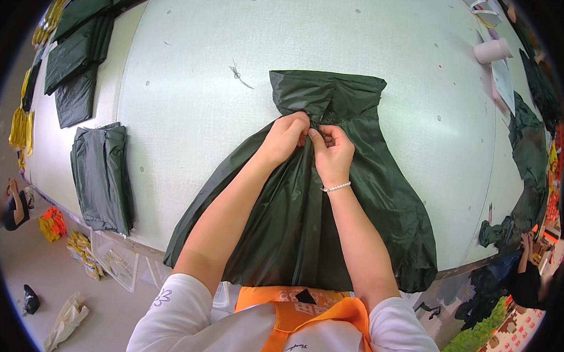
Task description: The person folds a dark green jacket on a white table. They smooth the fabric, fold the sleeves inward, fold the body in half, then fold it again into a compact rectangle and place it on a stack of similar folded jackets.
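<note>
Spread on the table in front of me is a dark green, shiny garment (pixel 394 200), like a raincoat. It is gathered narrow near its far end, where a flat wide piece like a hood (pixel 355 94) lies beyond the gather. My left hand (pixel 286 137) is closed in a pinch on the fabric at the gather. Beside it, my right hand (pixel 333 152) is closed too, thumb and finger pinching the same spot from the right. The fingertips nearly meet over the centre seam; any small part between them is hidden. The garment's near end hangs over the table edge.
Folded dark green garments (pixel 99 174) lie at the left, with more stacks (pixel 79 60) behind. A thread scrap (pixel 237 74) is left of the hood piece. At the far right are a white cup (pixel 492 51) and dark green fabric (pixel 527 149). Other people work at both sides.
</note>
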The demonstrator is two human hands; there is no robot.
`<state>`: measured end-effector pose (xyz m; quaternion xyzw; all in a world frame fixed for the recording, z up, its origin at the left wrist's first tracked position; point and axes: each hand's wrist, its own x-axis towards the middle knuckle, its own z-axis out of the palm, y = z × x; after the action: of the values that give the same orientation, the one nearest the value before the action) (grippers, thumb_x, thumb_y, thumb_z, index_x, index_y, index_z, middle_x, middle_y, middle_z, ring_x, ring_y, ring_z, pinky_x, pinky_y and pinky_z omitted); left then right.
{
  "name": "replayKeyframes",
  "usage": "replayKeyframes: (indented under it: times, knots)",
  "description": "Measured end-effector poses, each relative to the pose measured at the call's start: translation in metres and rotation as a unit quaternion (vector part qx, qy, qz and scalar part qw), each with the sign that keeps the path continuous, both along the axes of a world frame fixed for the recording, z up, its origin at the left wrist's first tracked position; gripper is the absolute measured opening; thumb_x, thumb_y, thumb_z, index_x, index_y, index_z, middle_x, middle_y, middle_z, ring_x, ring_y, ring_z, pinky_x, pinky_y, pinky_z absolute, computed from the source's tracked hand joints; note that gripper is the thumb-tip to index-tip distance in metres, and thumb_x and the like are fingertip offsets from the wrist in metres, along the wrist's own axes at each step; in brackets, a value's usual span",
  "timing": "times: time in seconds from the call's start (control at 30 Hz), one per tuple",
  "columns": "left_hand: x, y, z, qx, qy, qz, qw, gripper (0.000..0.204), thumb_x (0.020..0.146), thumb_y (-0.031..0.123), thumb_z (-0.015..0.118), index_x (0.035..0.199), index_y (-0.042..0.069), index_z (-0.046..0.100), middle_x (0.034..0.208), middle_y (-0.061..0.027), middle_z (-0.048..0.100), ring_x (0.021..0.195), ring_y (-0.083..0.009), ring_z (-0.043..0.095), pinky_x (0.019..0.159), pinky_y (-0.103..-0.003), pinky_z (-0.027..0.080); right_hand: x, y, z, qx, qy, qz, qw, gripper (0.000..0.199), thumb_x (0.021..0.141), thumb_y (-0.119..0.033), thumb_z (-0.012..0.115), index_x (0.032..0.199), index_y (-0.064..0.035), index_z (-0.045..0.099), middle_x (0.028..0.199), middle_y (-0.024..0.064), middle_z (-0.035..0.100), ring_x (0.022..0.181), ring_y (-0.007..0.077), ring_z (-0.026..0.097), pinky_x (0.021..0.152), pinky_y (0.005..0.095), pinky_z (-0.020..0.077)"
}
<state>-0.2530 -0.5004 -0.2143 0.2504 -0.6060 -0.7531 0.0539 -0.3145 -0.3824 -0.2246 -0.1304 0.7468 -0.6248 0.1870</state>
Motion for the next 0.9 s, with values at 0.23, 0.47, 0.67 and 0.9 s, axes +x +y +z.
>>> replayKeyframes:
  times: [0.23,0.47,0.67,0.9]
  knots:
    - [-0.003,0.001,0.003,-0.017,-0.034,0.012,0.999,0.029,0.095,0.022,0.046,0.075,0.002,0.051,0.067,-0.0001,0.051,0.060,-0.0092,0.047,0.057,-0.025,0.041,-0.011,0.001,0.037,0.070,0.044,0.099,0.992,0.021,0.084,-0.021,0.065,0.082,-0.0008,0.059,0.067,0.0102,0.064,0.057,0.0210,0.061,0.055,0.0316,0.0471]
    - [-0.007,0.001,-0.001,0.001,-0.040,0.009,0.999,0.031,0.094,0.027,0.047,0.074,0.004,0.054,0.063,-0.0019,0.053,0.056,-0.0107,0.049,0.054,-0.024,0.041,-0.039,0.008,0.039,0.211,0.241,0.101,0.942,0.020,0.088,-0.022,0.054,0.078,-0.0059,0.057,0.072,0.0162,0.061,0.068,0.0387,0.058,0.057,0.0462,0.0443]
    - [-0.011,0.004,-0.001,0.004,-0.080,0.037,0.996,0.035,0.092,0.030,0.050,0.070,0.004,0.054,0.062,-0.0024,0.054,0.056,-0.0103,0.052,0.051,-0.023,0.042,-0.068,0.021,0.047,0.070,0.072,0.040,0.994,0.014,0.087,-0.012,0.060,0.083,0.0009,0.063,0.068,0.0063,0.064,0.058,0.0115,0.060,0.054,0.0245,0.0454]
    - [-0.011,0.003,-0.003,-0.003,-0.065,0.034,0.997,0.034,0.092,0.029,0.051,0.071,0.003,0.055,0.061,-0.0021,0.054,0.055,-0.0100,0.052,0.051,-0.023,0.043,-0.051,0.018,0.042,0.044,0.159,0.077,0.983,0.013,0.074,-0.007,0.073,0.083,-0.0004,0.066,0.076,0.0045,0.063,0.057,0.0093,0.057,0.053,0.0229,0.0462]
